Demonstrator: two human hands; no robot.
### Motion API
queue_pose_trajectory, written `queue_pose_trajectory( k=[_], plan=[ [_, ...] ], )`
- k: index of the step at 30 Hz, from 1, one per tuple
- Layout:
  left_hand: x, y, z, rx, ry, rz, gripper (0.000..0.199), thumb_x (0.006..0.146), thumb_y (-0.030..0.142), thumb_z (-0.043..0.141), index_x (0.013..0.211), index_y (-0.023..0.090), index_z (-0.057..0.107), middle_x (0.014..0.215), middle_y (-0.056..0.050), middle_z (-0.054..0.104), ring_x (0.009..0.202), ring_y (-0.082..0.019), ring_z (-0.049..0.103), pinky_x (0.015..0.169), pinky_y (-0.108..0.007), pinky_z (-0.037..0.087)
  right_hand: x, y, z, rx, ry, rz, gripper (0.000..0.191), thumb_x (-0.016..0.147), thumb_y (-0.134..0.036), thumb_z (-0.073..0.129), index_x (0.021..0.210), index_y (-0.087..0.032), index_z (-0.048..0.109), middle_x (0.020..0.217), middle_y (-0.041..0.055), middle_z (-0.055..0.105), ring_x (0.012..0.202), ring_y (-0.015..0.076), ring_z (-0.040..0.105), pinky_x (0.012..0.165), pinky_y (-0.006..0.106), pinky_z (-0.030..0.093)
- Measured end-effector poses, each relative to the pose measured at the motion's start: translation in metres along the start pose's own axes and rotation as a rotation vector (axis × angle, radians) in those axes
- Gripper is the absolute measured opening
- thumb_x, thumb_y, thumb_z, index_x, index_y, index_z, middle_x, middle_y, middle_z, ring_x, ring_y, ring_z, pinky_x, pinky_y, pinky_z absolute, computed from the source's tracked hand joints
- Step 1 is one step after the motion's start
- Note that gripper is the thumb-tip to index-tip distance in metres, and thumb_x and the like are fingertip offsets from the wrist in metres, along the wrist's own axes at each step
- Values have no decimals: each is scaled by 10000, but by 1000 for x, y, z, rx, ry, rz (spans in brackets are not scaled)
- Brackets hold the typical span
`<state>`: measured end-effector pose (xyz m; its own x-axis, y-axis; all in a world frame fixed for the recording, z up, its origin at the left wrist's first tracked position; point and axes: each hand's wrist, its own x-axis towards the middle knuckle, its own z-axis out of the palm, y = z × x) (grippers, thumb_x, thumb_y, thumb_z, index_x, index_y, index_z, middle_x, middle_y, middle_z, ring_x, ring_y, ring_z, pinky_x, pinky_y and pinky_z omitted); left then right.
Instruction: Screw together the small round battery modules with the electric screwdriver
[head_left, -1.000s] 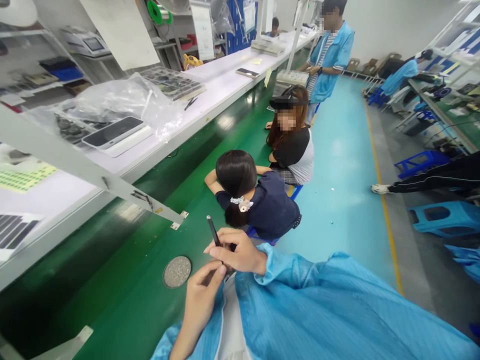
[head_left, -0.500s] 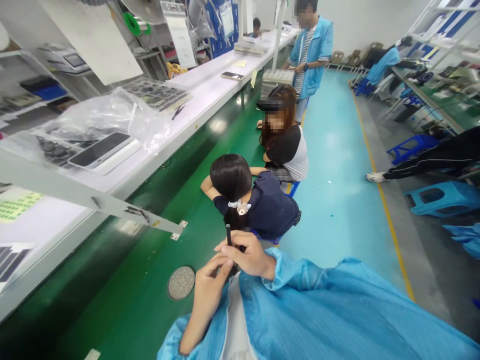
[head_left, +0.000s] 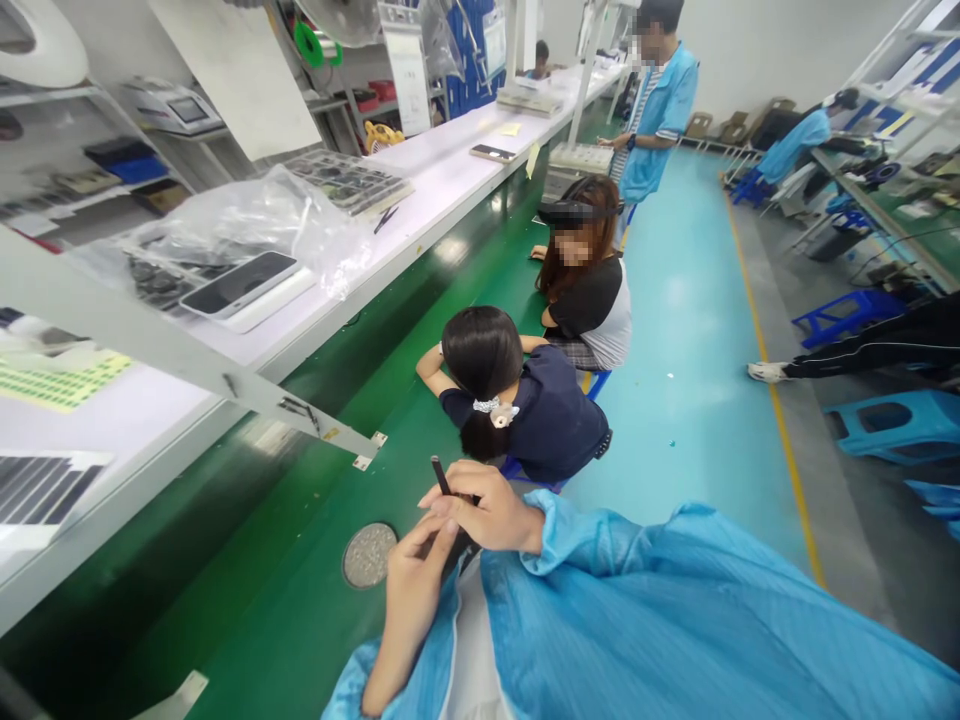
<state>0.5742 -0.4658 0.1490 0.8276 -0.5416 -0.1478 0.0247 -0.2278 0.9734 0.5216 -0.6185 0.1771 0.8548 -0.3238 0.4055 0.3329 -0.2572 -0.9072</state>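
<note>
The black pen-like stick (head_left: 441, 476) is in the right hand (head_left: 491, 508), grasped between the thumb and the curled fingers, and its upper end stands out, leaning a little to the left. The left hand (head_left: 416, 575) has its thumb and forefinger brought together, just beside the right fingers; what is between them I cannot tell, because the fingers hide it. The hands meet above the near edge of the green worktop (head_left: 270, 590), in front of the person's body. I count one such stick, one round grey disc (head_left: 369, 556) to the left of the hands, two seated people beyond them, a nearer one in dark blue (head_left: 559, 415) and a farther one in black and grey (head_left: 596, 305), and one standing person in a blue jacket (head_left: 660, 110) at the far end. On the white shelf (head_left: 442, 190) at the left lie one white device with a dark top (head_left: 244, 285), one clear plastic bag (head_left: 292, 225) and one compartment tray (head_left: 349, 180). The right forearm, in a blue sleeve (head_left: 622, 545), comes almost level from the right, with the back of the hand upward; the left forearm rises obliquely from the near side, its wrist bare.
</note>
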Motion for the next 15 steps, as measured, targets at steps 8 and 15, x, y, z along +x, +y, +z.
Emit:
queue_pose_trajectory(
  k=[8, 15],
  plan=[
    [4, -4, 0, -47, -52, -23, 471, 767, 627, 780, 857, 167, 822, 933, -118, 789, 886, -290, 737, 837, -364, 622, -2, 3, 2, -1, 47, 140, 304, 981, -367, 654, 980, -116, 825, 812, 62, 702, 702, 128, 595, 631, 255, 457],
    [0, -16, -18, -1, 144, -74, 558, 759, 703, 753, 877, 160, 805, 944, -113, 780, 890, -285, 712, 816, -344, 586, 9, 3, 16, -7, -40, 218, 268, 924, -344, 709, 1085, -157, 813, 948, 48, 723, 684, 96, 584, 606, 222, 455]
  ],
)
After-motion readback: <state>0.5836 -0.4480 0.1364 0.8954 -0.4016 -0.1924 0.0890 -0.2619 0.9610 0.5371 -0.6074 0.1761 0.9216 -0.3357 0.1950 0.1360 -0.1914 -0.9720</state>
